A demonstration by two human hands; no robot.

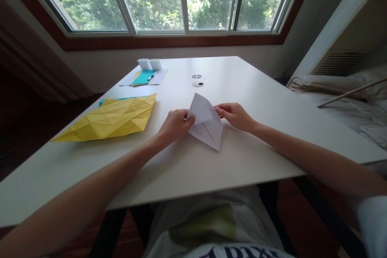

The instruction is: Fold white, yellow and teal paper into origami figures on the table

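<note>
A folded sheet of white paper (205, 123), diamond-like in outline with a crease down its lower half, is held up over the table. My left hand (177, 124) pinches its left edge, thumb on the near face. At its upper right edge, the fingertips of my right hand (234, 115) grip the paper between thumb and forefinger. To the left of my left hand lies a large creased piece of yellow paper (115, 119), partly covering blue paper (104, 101).
The white table (169, 177) has its near edge close to my lap. At the far left stand two small white paper boxes (150, 64), near teal paper (144, 77) and a pen (152, 75). Two printed round pieces (198, 84) lie beyond my hands. A window (181, 0) is behind.
</note>
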